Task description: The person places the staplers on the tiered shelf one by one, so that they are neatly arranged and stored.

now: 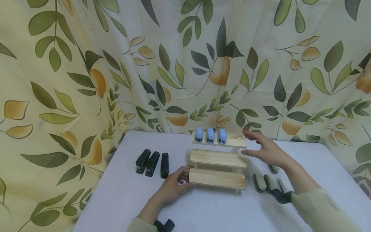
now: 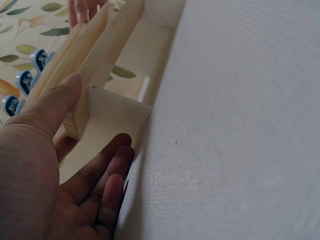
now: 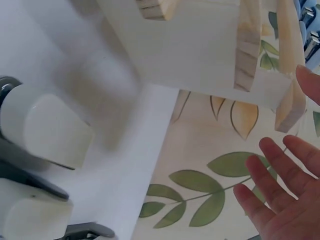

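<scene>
A three-tier wooden display stand with pale plank shelves and white supports stands on the table. My left hand grips the left end of its lowest plank; in the left wrist view the thumb lies over one face and a finger passes behind. My right hand is beside the right end of the top plank, fingers spread, holding nothing. In the right wrist view its thumb is close to that plank's end; contact is unclear. Small blue staplers, three in a row, sit on the top plank's left part.
Three black staplers lie on the white tabletop left of the stand. Several pale-topped staplers lie at the right, partly hidden by the right forearm. A leaf-patterned curtain hangs behind the table.
</scene>
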Demonstrator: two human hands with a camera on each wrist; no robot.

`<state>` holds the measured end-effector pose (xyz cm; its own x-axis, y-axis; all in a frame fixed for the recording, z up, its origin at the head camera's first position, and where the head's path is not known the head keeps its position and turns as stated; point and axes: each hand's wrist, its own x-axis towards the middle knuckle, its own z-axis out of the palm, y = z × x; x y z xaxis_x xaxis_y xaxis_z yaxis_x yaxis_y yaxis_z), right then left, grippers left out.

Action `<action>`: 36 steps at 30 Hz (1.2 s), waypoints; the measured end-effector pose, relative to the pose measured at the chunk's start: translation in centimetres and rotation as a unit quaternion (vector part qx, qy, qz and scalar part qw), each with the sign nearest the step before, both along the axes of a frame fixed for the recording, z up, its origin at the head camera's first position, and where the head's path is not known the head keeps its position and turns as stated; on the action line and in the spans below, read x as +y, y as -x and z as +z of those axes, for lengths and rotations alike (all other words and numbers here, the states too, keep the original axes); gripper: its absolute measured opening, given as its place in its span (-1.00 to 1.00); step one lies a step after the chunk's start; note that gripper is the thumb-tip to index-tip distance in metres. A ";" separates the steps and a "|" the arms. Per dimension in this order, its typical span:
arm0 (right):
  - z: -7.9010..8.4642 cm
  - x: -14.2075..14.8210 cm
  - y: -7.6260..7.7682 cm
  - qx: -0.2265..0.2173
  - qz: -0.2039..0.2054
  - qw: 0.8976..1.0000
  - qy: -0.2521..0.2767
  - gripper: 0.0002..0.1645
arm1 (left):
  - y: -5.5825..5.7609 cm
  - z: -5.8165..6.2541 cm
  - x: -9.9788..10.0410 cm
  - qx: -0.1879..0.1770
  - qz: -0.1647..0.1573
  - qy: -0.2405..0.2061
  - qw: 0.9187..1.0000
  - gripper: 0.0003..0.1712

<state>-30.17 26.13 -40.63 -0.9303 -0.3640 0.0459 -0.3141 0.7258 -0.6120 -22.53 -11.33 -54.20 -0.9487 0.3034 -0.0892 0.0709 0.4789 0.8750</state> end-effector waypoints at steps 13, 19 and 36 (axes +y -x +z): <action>-1.0 1.8 -0.4 0.001 -0.009 0.999 -0.033 0.02 | 0.1 -0.1 0.0 -0.005 -0.001 -0.010 1.000 -0.28; -1.5 2.8 -0.3 -0.010 -0.020 0.998 -0.053 0.04 | 0.1 -0.1 -0.1 -0.002 -0.002 -0.008 1.000 -0.28; -3.0 5.7 0.1 -0.060 -0.043 0.995 -0.071 0.06 | 0.1 0.0 0.0 0.001 -0.002 -0.012 1.000 -0.29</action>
<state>-30.31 31.80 -43.62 -0.9538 -0.2779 -0.1143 -0.1777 0.8284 -0.5312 -22.64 -11.33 -54.18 -0.9475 0.3092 -0.0810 0.0739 0.4584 0.8857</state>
